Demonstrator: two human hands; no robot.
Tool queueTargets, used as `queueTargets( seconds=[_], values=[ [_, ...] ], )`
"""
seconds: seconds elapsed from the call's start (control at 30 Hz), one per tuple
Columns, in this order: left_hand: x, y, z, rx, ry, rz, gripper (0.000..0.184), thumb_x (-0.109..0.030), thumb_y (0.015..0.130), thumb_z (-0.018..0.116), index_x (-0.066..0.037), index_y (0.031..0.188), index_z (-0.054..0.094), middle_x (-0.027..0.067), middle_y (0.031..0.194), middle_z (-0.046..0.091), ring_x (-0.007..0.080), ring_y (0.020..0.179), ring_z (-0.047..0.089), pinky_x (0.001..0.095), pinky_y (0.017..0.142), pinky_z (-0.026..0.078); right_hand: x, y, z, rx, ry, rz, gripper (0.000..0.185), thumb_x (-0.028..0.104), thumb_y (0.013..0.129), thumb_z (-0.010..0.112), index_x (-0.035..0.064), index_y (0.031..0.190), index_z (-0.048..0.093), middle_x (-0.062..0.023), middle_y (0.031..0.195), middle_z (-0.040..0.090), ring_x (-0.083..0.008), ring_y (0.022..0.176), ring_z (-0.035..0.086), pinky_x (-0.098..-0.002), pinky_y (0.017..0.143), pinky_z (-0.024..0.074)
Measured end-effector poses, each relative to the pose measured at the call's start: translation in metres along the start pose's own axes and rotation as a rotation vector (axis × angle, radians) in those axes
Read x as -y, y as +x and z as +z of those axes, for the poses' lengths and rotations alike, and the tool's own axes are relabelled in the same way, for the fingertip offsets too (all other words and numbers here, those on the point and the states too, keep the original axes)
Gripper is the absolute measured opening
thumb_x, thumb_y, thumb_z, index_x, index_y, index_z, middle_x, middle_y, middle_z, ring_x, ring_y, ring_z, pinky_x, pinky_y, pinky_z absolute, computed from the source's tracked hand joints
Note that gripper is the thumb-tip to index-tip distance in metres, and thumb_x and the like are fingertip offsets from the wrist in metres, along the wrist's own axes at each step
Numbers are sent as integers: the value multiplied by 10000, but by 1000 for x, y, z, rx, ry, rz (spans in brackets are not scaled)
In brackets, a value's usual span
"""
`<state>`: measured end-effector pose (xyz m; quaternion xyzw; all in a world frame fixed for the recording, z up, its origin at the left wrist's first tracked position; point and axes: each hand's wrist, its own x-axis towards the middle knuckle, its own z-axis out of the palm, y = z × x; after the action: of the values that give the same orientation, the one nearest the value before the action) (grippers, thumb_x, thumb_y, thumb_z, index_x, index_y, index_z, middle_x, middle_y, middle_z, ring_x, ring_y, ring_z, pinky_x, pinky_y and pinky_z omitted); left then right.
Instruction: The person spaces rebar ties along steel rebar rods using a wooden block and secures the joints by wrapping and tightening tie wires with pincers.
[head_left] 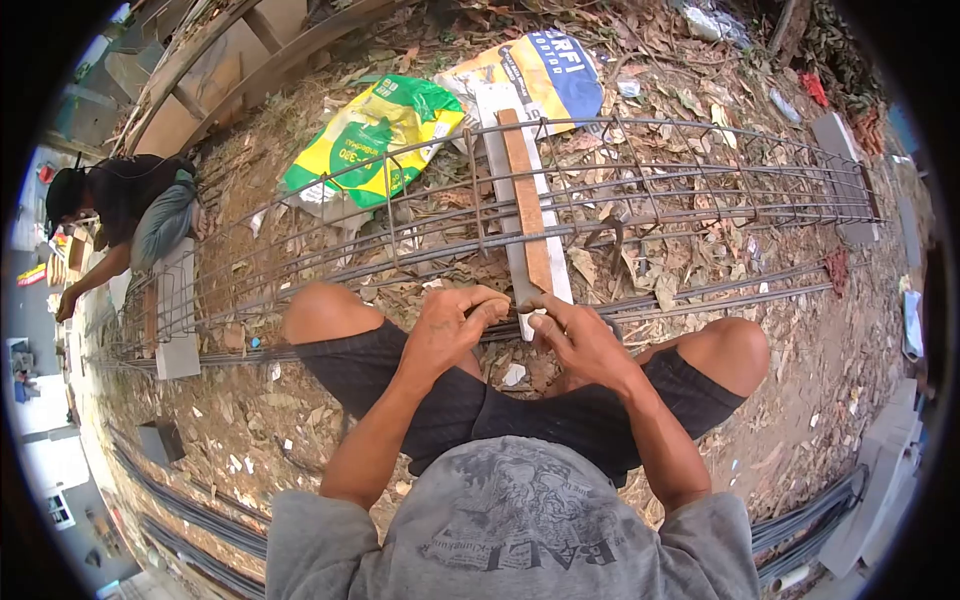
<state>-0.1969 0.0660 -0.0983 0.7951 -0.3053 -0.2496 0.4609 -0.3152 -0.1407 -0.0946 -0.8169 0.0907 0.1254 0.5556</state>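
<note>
My left hand (447,325) and my right hand (577,335) are close together in front of my knees, fingers bent and pinched. What they hold, if anything, is too small to make out. Just beyond them, a long cage of steel bars and square ties (640,218) runs across the view. A brown wooden strip (523,195) and a pale board (497,150) lie crosswise at the cage, their near ends by my fingertips. Loose long bars (700,296) run along the near side of the cage.
Another person (140,200) crouches at the far left, one arm stretched out. Beyond the cage lie a green and yellow sack (370,140) and a blue and white sack (560,75). Bundled rods (200,525) lie at lower left, a grey block (160,441) nearby.
</note>
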Motion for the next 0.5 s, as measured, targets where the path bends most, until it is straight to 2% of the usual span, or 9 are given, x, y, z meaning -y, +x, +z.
queueTargets(
  seconds=[0.03, 0.13, 0.17, 0.27, 0.37, 0.5],
  values=[
    [2, 2, 5, -9, -82, -64, 281, -194, 1021, 678, 57, 1131, 742, 124, 1000, 775, 164, 821, 742, 286, 730, 589, -7, 5, 12, -153, -7, 30, 295, 261, 1076, 564, 32, 1211, 691, -198, 860, 718, -341, 831, 707, -453, 777, 516],
    [17, 5, 13, 23, -472, -154, 298, -192, 1014, 694, 48, 1188, 729, 125, 1102, 768, 186, 895, 749, 298, 773, 593, -27, 11, 27, -326, 100, -152, 279, 248, 1077, 573, 33, 1212, 688, -127, 799, 687, -237, 724, 650, -418, 700, 491],
    [22, 5, 15, 45, -626, -173, 308, -191, 1011, 701, 45, 1207, 724, 124, 1135, 764, 193, 918, 749, 301, 786, 593, -29, 12, 25, -248, 321, -1, 257, 237, 1077, 580, 32, 1186, 689, -21, 750, 590, -109, 661, 504, -329, 620, 426],
    [31, 2, 20, 44, -876, -218, 337, -188, 992, 732, 37, 1242, 709, 120, 1199, 745, 190, 962, 738, 300, 825, 593, -20, 5, 23, -290, 467, 44, 248, 232, 1080, 578, 37, 1187, 688, 36, 744, 490, -61, 665, 383, -270, 584, 345],
    [33, 5, 28, -45, -797, -190, 336, -178, 975, 752, 28, 1237, 714, 120, 1166, 756, 172, 935, 737, 288, 817, 592, -27, 6, 31, -323, 415, -21, 256, 238, 1083, 576, 32, 1189, 685, 49, 745, 495, -49, 662, 379, -262, 578, 330],
    [31, 6, 33, -98, -761, -165, 275, -141, 959, 765, 16, 1184, 742, 97, 1079, 775, 146, 901, 730, 280, 791, 583, -24, 5, 33, -308, 331, 15, 271, 250, 1088, 569, 25, 1191, 681, 49, 779, 538, -48, 675, 403, -256, 587, 344]
  ],
)
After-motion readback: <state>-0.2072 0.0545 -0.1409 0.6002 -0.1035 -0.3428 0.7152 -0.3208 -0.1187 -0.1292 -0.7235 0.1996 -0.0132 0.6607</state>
